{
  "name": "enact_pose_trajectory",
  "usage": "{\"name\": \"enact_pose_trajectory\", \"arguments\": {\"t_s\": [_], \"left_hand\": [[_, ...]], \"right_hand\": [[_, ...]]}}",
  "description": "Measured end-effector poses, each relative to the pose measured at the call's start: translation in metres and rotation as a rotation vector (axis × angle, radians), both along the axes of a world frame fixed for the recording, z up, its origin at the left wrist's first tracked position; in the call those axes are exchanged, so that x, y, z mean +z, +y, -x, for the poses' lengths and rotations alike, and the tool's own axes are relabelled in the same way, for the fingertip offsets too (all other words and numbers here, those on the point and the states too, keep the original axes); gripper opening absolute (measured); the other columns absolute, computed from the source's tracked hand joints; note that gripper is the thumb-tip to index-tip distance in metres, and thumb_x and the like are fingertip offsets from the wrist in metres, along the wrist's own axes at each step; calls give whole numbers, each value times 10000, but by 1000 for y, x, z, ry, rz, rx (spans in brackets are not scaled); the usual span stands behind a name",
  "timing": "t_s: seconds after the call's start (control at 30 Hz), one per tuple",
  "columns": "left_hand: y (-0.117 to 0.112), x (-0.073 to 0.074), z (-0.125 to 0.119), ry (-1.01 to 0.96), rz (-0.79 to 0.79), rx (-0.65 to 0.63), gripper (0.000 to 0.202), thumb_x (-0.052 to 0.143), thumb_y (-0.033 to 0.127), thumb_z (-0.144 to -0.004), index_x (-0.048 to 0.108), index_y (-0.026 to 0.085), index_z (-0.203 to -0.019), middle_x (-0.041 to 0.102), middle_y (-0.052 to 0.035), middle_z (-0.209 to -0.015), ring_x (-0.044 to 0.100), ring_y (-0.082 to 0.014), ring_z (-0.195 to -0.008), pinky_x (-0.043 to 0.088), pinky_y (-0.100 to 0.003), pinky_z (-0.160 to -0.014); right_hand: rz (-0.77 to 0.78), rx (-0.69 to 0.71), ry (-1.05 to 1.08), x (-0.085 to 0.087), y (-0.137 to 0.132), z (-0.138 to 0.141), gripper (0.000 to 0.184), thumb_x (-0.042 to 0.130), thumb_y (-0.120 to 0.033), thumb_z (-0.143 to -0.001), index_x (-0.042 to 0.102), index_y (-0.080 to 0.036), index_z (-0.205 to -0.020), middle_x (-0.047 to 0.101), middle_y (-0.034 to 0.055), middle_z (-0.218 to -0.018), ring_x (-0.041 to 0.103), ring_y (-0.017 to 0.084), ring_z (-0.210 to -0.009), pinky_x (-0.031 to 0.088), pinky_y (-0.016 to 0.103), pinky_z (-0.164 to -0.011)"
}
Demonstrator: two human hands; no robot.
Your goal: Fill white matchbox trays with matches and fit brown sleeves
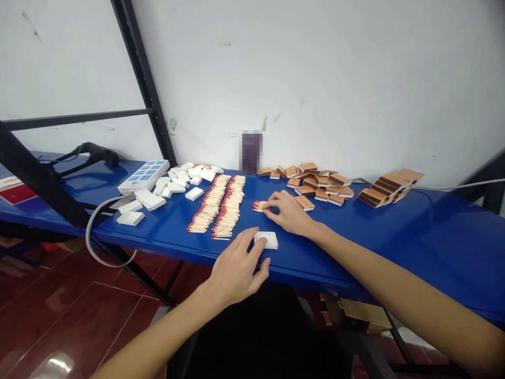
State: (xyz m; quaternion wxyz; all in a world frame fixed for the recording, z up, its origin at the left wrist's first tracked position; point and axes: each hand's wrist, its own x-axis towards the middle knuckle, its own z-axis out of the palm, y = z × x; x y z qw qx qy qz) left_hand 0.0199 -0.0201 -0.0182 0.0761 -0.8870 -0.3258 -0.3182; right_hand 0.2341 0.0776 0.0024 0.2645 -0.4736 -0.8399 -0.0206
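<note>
My left hand (241,266) is at the table's front edge with its fingers spread. Its fingertips touch the left side of a small white matchbox tray (270,240), whose inside is partly hidden by the fingers. Behind the tray, my right hand (290,213) is closed in a pinch at the right end of a small bunch of matches (257,205) with red heads pointing left. How many matches the fingers hold is hidden. Two long rows of matches, a left row (209,204) and a right row (230,205), lie left of the bunch.
White matchbox trays (175,181) are heaped at the left, by a white box with blue squares (145,176). Brown matchbox sleeves (321,181) lie at the back right, with more stacked sleeves (389,188) farther right. A black metal post (144,68) and grey cable (90,231) stand left.
</note>
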Motion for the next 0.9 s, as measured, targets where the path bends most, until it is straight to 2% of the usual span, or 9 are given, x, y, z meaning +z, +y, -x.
{"name": "enact_pose_trajectory", "arguments": {"t_s": [0.33, 0.63, 0.9], "left_hand": [[0, -2, 0, 58, -4, 7, 327, 465, 304, -953, 533, 140, -1229, 569, -214, -1342, 620, -323, -1164, 562, -453, -942], [0, -1, 0, 64, -8, 7, 374, 458, 300, -954, 507, 129, -1283, 575, -202, -1331, 622, -318, -1158, 562, -429, -940], [0, 0, 1, 70, -7, -5, 358, 455, 290, -956, 517, 115, -1262, 570, -215, -1330, 612, -318, -1170, 556, -441, -951]], "right_hand": [[23, 40, 3, 3, 5, -6, 205, 542, -308, -922, 726, -222, -894, 638, 87, -974, 541, 253, -943, 431, 410, -828], [38, 19, -73, 10, -6, 3, 176, 557, -284, -911, 689, -209, -823, 651, 78, -912, 524, 246, -893, 395, 393, -804], [5, 0, -76, 2, 4, 9, 209, 538, -282, -943, 705, -202, -847, 680, 68, -923, 518, 223, -875, 341, 371, -798]]}}
